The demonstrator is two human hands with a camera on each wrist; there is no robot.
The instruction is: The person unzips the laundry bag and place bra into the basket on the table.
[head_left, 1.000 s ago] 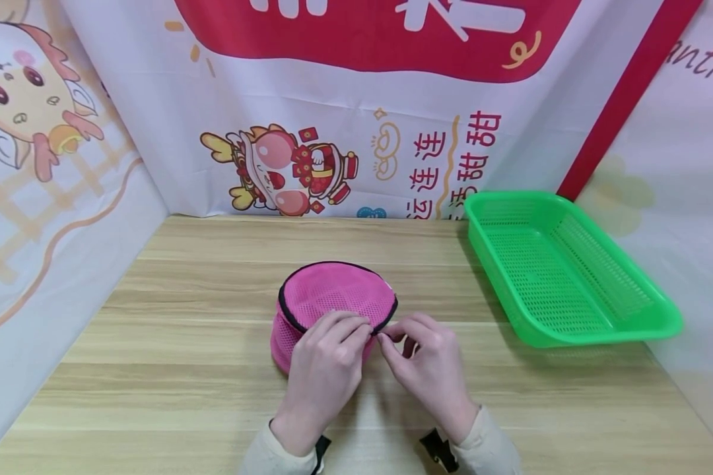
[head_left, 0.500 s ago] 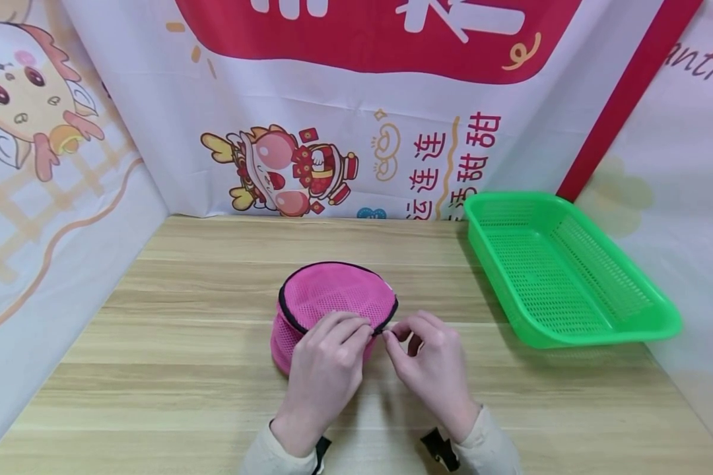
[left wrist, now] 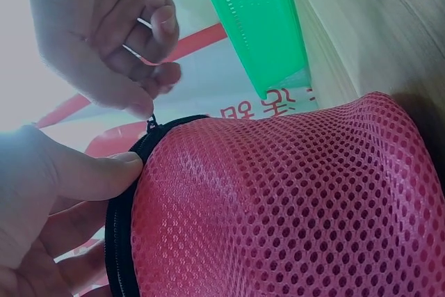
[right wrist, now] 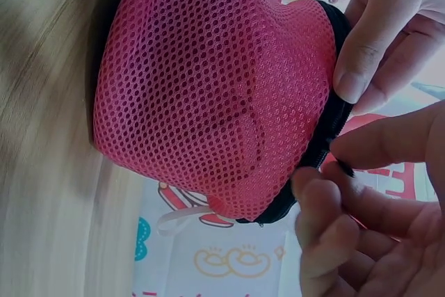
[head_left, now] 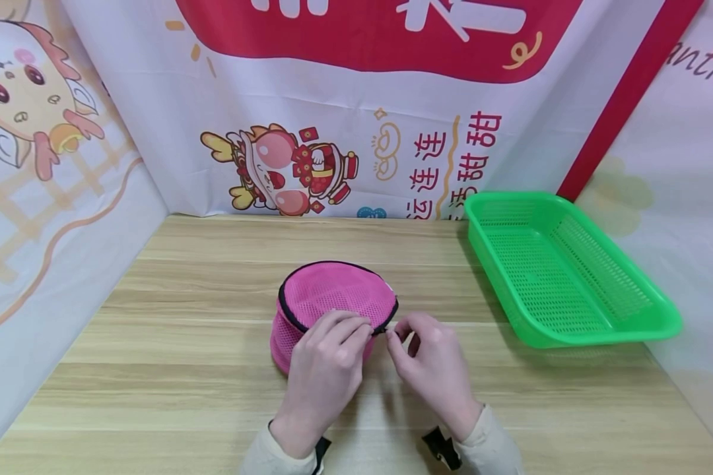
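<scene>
A pink mesh bag (head_left: pixel 339 287) with a round top sits on the table, its rim edged by a black zipper (right wrist: pixel 321 133). My left hand (head_left: pixel 327 363) grips the near side of that rim, thumb pressed on the zipper band in the left wrist view. Just to its right, my right hand (head_left: pixel 430 359) pinches the small black zipper pull (left wrist: pixel 152 124) between thumb and index finger, the other fingers curled loosely. Part of the bag's front is hidden behind the left hand in the head view. A pale loop (right wrist: pixel 182 220) hangs from the bag's edge.
A green perforated plastic basket (head_left: pixel 546 280) stands at the right side of the wooden table (head_left: pixel 172 343). Printed cloth (head_left: pixel 333 92) hangs behind the table and along both sides.
My right hand has shifted slightly to the right along the rim with the zipper pull. The left hand and the bag have stayed almost in place.
</scene>
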